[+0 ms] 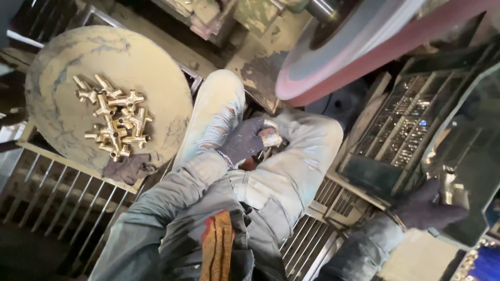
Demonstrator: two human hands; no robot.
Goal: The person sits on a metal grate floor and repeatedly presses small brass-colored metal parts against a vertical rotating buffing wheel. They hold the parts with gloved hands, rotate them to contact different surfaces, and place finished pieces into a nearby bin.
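Observation:
My left hand (244,141), in a dark glove, rests between my knees and is closed on a small shiny brass fitting (272,138). My right hand (426,209), also in a dark glove, reaches out to the right, to the rim of a dark green bin (471,151). Its fingers are curled at the bin's edge, and whether they hold anything is hidden. A pile of several brass cross-shaped fittings (113,118) lies on a round dusty tray (62,67) to my left, away from both hands.
A large buffing wheel with a reddish rim (364,47) hangs just beyond my knees. A dark slatted crate (401,122) stands on the right beside the bin. A dark rag (127,168) lies on the tray's near edge. Metal bars (57,198) run under the tray.

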